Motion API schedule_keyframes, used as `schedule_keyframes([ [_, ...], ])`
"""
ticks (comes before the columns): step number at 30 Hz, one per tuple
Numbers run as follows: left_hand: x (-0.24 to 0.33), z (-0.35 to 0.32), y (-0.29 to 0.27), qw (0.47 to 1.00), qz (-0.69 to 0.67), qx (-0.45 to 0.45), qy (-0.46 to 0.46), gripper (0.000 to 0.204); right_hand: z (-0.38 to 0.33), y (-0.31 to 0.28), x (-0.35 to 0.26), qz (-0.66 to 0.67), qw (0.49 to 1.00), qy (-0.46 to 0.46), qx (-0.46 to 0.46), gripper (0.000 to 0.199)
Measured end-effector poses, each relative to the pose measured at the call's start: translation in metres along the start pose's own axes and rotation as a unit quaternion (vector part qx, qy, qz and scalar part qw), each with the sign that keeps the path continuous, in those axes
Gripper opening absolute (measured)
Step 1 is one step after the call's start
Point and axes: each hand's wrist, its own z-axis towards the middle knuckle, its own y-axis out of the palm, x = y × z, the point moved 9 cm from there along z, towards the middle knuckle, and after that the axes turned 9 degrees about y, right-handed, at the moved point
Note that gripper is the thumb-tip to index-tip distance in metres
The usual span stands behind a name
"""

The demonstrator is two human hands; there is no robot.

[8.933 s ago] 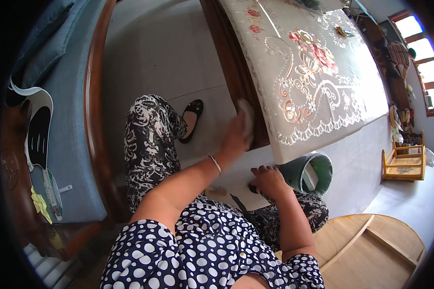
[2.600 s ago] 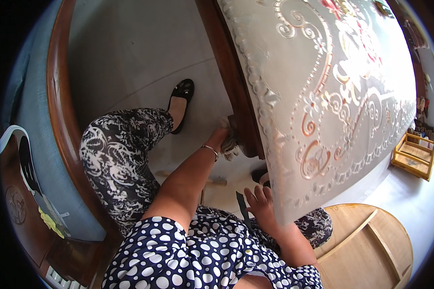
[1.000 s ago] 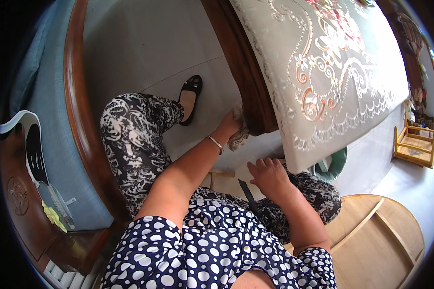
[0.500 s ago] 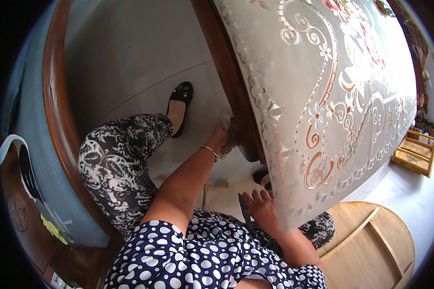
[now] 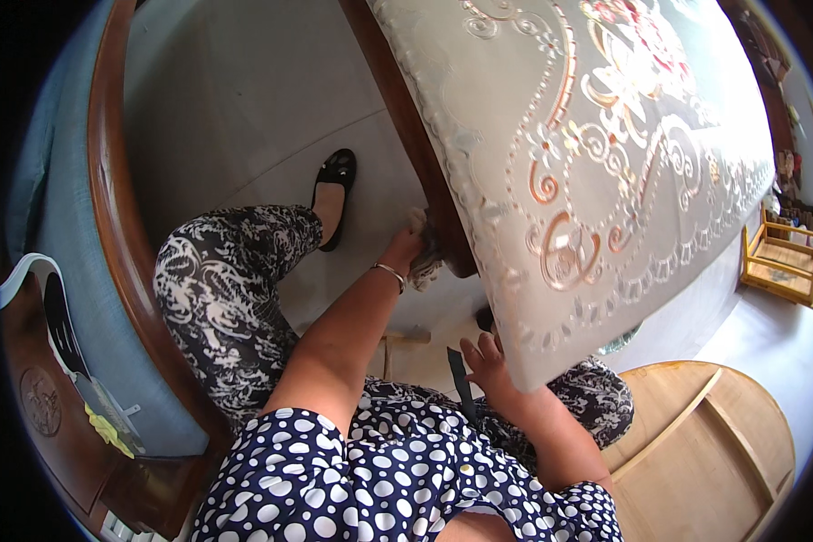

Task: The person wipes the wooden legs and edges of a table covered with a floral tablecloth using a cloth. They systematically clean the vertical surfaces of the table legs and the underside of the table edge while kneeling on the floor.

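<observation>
My left hand (image 5: 408,250) is closed round a crumpled pale cloth (image 5: 429,274). It presses the cloth to the side of the dark wooden table (image 5: 438,199), low under the rim. A bracelet circles that wrist. My right hand (image 5: 490,372) is near the corner of the pale, clear-looking embossed tablecloth (image 5: 551,271), which partly hides it. Its visible fingers are loosely bent and apart, with nothing seen in them. Beside its thumb runs a dark flat strip (image 5: 462,379); I cannot tell whether they touch.
A blue padded seat with a wooden frame (image 5: 108,181) stands on the left. At lower right rests a round wooden board with battens (image 5: 686,452). A small wooden stool (image 5: 781,262) stands on the far right. My black shoe (image 5: 337,185) is on the grey floor.
The view has shifted slightly, and the tablecloth appears farther left and lower at its top. My left hand with the cloth stays by the table's side. The right hand's fingers have spread and lifted slightly.
</observation>
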Motion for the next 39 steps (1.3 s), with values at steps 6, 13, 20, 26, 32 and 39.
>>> schedule_keyframes([
  [6, 0.056, -0.047, 0.045, 0.995, -0.036, -0.072, 0.051, 0.035, -0.001, -0.018, 0.001, 0.073, 0.996, -0.001, 0.049, 0.043],
  [13, 0.099, -0.081, 0.087, 0.996, 0.03, -0.076, 0.039, 0.041, -0.002, 0.017, 0.016, 0.002, 1.0, 0.027, -0.015, 0.044],
  [20, 0.159, -0.098, 0.096, 0.926, 0.305, 0.035, 0.221, 0.061, 0.003, 0.017, 0.01, -0.012, 1.0, 0.012, -0.006, 0.039],
  [26, 0.192, -0.133, 0.119, 0.851, 0.396, 0.071, 0.338, 0.047, 0.0, 0.014, 0.005, -0.027, 0.999, 0.021, -0.037, 0.047],
  [32, 0.169, -0.111, 0.09, 0.914, 0.318, 0.1, 0.233, 0.06, 0.0, 0.011, 0.003, -0.024, 1.0, 0.01, -0.011, 0.041],
  [39, 0.082, -0.056, 0.044, 0.995, 0.004, 0.014, 0.101, 0.035, 0.004, 0.009, -0.006, 0.0, 0.999, 0.008, -0.04, 0.054],
])
